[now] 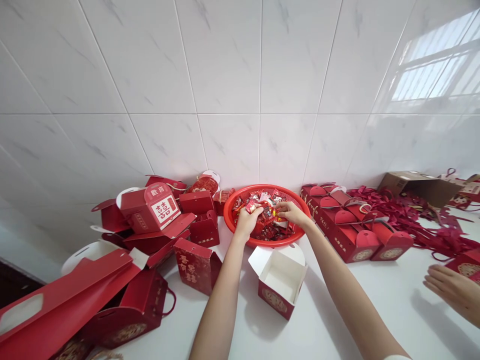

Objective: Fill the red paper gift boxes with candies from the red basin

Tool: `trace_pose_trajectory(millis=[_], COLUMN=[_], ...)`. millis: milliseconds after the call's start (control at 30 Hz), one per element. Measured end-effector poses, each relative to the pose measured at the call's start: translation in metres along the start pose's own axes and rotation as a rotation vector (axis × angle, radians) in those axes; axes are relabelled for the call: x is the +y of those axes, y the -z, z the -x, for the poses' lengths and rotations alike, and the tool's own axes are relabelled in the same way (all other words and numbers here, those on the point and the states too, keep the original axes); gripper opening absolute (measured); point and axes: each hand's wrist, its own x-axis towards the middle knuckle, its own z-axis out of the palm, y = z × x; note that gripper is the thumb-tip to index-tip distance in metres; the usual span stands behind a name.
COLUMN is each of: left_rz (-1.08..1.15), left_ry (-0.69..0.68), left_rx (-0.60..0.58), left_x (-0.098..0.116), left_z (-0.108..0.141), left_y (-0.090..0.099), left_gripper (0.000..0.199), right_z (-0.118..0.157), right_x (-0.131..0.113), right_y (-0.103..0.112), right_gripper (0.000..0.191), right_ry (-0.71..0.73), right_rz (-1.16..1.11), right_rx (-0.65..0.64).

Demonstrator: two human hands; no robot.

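Note:
Both of my hands are inside the rim of a round red plastic basket (228, 222) filled with small wrapped candies (268, 231). My left hand (248, 221) is closed, with a red and pale wrapped candy (250, 205) between thumb and fingers. Opposite it, my right hand (293, 214) pinches at a small shiny wrapped candy; its fingertips partly cover the piece, beside yellow and red wrappers. In front of the basket, between my forearms, stands an open red gift box (276, 300) with a white inside and a round gold pattern. No candy shows inside it.
Red gift boxes (150, 207) are heaped at the left, one standing upright (197, 265) by my left forearm. More red boxes (352, 240) stand in rows right of the basket. Beyond lie dark red ribbons (408, 220) and a cardboard box (416, 187). Another person's hand (452, 290) is at far right.

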Motion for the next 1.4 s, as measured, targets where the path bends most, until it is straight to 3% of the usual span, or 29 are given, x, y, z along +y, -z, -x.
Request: trace_pose_trajectory(millis=[267,400,467,633,800,933,1067,1300,1400], left_rz=[-0.067,-0.094,-0.132,-0.337,-0.476,-0.557,-0.626,-0.526,-0.353], left_ry=[-0.083,-0.106,-0.095,0.040,0.147,0.106,-0.033,-0.065,-0.044], left_rx=[-0.072,-0.138,-0.245,-0.659,-0.756,-0.866,-0.827,-0.678,-0.616], left_x=[0.004,0.009,0.017,0.046,0.063,0.066,0.063,0.075,0.083], left_z=[0.003,0.007,0.013,0.038,0.063,0.078,0.086,0.095,0.096], left_y=[0.002,0.005,0.007,0.015,0.010,0.002,0.002,0.015,0.018], left_gripper=[0.018,0.023,0.026,0.030,0.029,0.025,0.029,0.026,0.048], right_z=[0.006,0.026,0.041,0.073,0.095,0.107,0.114,0.125,0.127], right_x=[-0.009,-0.012,-0.015,-0.034,-0.064,-0.078,-0.086,-0.096,-0.098], right_y=[0.000,0.001,0.003,0.019,0.027,0.024,0.019,0.017,0.016], right_gripper=[0.033,0.041,0.042,0.042,0.039,0.035,0.033,0.027,0.027], right_ry=[0.160,0.193,0.202,0.238,0.269,0.298,0.332,0.440,0.480], right_rz=[-0.272,-0.367,-0.463,-0.607,-0.608,-0.597,-0.544,-0.421,-0.358], right_rx=[0.242,0.360,0.391,0.450,0.391,0.314,0.256,0.159,0.128])
